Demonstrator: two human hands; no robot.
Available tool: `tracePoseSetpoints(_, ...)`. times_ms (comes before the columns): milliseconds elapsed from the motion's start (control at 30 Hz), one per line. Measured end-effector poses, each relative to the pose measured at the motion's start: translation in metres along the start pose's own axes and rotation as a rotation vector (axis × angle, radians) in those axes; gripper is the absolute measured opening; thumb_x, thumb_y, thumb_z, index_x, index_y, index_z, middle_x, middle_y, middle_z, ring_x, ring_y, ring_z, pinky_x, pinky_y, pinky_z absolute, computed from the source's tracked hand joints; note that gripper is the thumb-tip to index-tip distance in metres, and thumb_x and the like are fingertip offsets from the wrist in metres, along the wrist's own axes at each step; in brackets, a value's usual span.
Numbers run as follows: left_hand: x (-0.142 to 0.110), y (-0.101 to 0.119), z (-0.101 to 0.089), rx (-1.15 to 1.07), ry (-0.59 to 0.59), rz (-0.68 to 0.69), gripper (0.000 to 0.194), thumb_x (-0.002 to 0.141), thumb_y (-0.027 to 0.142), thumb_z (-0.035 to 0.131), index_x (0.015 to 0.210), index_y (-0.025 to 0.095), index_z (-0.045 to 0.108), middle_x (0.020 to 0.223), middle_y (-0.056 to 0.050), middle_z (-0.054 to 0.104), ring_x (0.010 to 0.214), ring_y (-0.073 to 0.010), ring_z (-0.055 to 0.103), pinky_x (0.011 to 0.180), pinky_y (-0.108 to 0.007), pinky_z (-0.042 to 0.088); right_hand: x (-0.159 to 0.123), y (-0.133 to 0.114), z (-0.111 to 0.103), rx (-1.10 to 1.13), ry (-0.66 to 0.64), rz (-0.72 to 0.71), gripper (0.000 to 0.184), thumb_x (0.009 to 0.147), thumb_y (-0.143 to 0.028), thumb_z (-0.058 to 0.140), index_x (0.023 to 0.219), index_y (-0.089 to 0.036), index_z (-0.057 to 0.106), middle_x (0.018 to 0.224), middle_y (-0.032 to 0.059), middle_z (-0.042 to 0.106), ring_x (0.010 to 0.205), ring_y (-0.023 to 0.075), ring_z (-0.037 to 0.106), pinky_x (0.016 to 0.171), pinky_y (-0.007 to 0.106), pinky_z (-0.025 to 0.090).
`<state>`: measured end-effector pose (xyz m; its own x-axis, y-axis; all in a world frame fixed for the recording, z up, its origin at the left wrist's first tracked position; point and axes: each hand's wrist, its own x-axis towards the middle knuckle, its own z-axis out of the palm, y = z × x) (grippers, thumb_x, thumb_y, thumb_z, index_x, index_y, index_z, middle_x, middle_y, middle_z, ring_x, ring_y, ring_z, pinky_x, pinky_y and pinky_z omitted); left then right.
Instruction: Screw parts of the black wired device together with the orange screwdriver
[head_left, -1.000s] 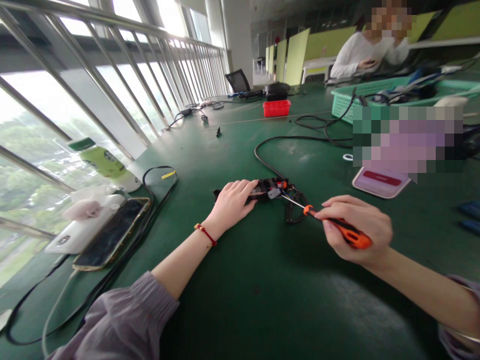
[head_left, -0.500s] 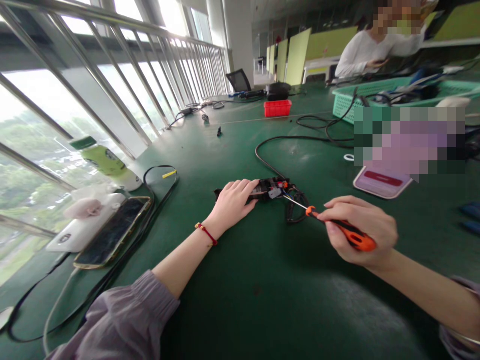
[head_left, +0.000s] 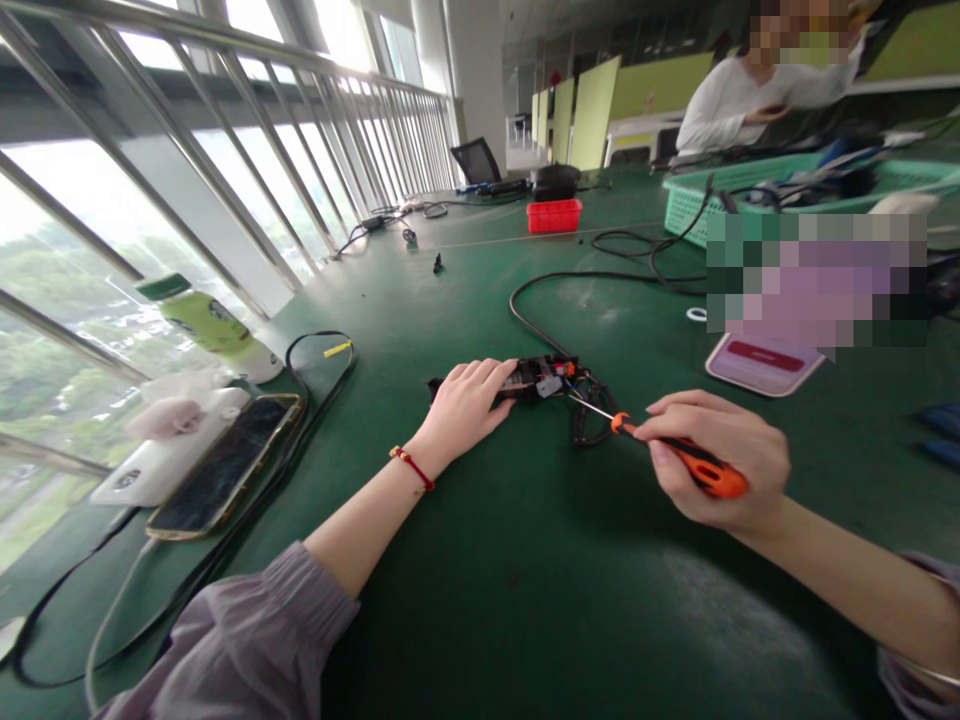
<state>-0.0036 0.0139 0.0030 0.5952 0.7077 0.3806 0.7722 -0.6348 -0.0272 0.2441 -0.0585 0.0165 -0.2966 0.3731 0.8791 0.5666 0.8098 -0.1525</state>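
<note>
My left hand (head_left: 471, 402) is wrapped over the body of a black corded power tool (head_left: 534, 377) lying on the green table, covering much of it. The tool's right end is opened up, with a grey part, a red-orange part and thin wires showing beside a dark loop-shaped handle. A black cable (head_left: 525, 312) runs from it toward the back. My right hand (head_left: 720, 462) grips an orange and black screwdriver (head_left: 712, 470). The screwdriver's metal shaft points left into the wires at the tool's open end; what its tip touches is too small to make out.
At left lie a dark phone (head_left: 225, 465), a white power bank (head_left: 142, 465), black straps and a green-capped bottle (head_left: 214, 325). A red basket (head_left: 554, 216) stands farther back. At right are a phone (head_left: 765, 362) and a green basket (head_left: 686, 212) of cables. Behind it a person (head_left: 724, 105) sits.
Both hands keep their grip and nearly the same place. The screwdriver's handle has shifted very slightly left, while its tip stays at the wires.
</note>
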Motion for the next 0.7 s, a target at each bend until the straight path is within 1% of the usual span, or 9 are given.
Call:
tracePoseSetpoints(167, -0.0001, 0.0003, -0.001, -0.007, -0.006, -0.003, 0.039, 0.086, 0.024, 0.046, 0.124, 0.017, 0.043, 0.111, -0.008, 0.059, 0.1, -0.0214, 0.054, 0.087, -0.036, 0.042, 0.0, -0.0016, -0.0005, -0.019, 0.011, -0.002, 0.016, 0.071, -0.009, 0.056, 0.078, -0.022, 0.057, 0.059, -0.0035, 0.061, 0.052, 0.0133, 0.06, 0.057, 0.03, 0.053)
tracePoseSetpoints(333, 0.0001, 0.0002, -0.0008, 0.001, -0.014, -0.007, 0.039, 0.086, 0.025, 0.046, 0.124, 0.016, 0.043, 0.112, -0.008, 0.059, 0.1, -0.0217, 0.054, 0.087, -0.036, 0.042, -0.0002, -0.0004, 0.0018, -0.011, -0.022, 0.023, 0.014, 0.072, -0.009, 0.056, 0.079, -0.021, 0.058, 0.06, -0.0026, 0.062, 0.053, 0.0131, 0.06, 0.055, 0.029, 0.052)
tracePoseSetpoints(567, 0.0002, 0.0003, -0.002, 0.007, -0.021, -0.011, 0.039, 0.086, 0.025, 0.047, 0.124, 0.015, 0.043, 0.112, -0.008, 0.059, 0.1, -0.0217, 0.054, 0.087, -0.036, 0.042, -0.0031, 0.0002, -0.0007, -0.009, 0.024, -0.006, 0.015, 0.07, -0.008, 0.056, 0.078, -0.021, 0.058, 0.059, -0.0027, 0.062, 0.054, 0.0136, 0.06, 0.059, 0.03, 0.053)
tracePoseSetpoints(700, -0.0001, 0.0001, -0.0026, 0.001, -0.015, -0.008, 0.039, 0.086, 0.025, 0.047, 0.124, 0.016, 0.043, 0.112, -0.008, 0.059, 0.1, -0.0217, 0.054, 0.087, -0.036, 0.042, -0.0015, -0.0005, -0.0002, -0.017, 0.012, 0.007, 0.016, 0.07, -0.009, 0.056, 0.08, -0.022, 0.058, 0.06, -0.0029, 0.061, 0.054, 0.014, 0.061, 0.058, 0.03, 0.053)
